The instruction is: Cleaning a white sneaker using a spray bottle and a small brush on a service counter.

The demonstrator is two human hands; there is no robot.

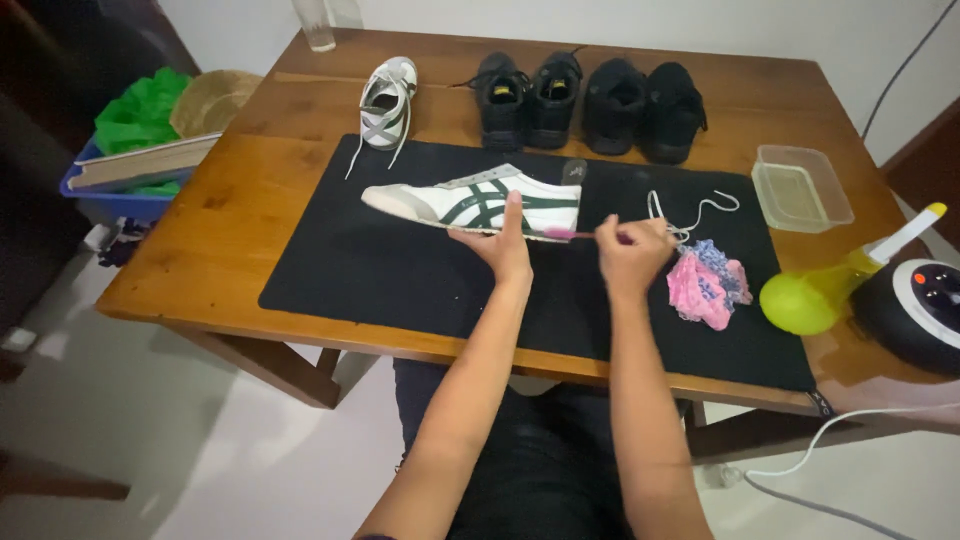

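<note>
A white sneaker with dark green stripes (470, 198) lies on its side on a black mat (380, 270). My left hand (500, 243) rests against its sole, index finger pointing up along the shoe. My right hand (630, 255) grips a pink toothbrush (572, 234) whose head touches the shoe's heel end. A loose white shoelace (695, 212) lies just right of my right hand.
A second white sneaker (386, 100) and two pairs of black shoes (590, 100) stand at the back of the wooden table (210, 240). A pink patterned cloth (705, 285), clear plastic tub (800, 187), yellow-green spray bottle (815, 295) and round black-and-white device (915, 310) sit at right. A blue bin (105, 195) stands left of the table.
</note>
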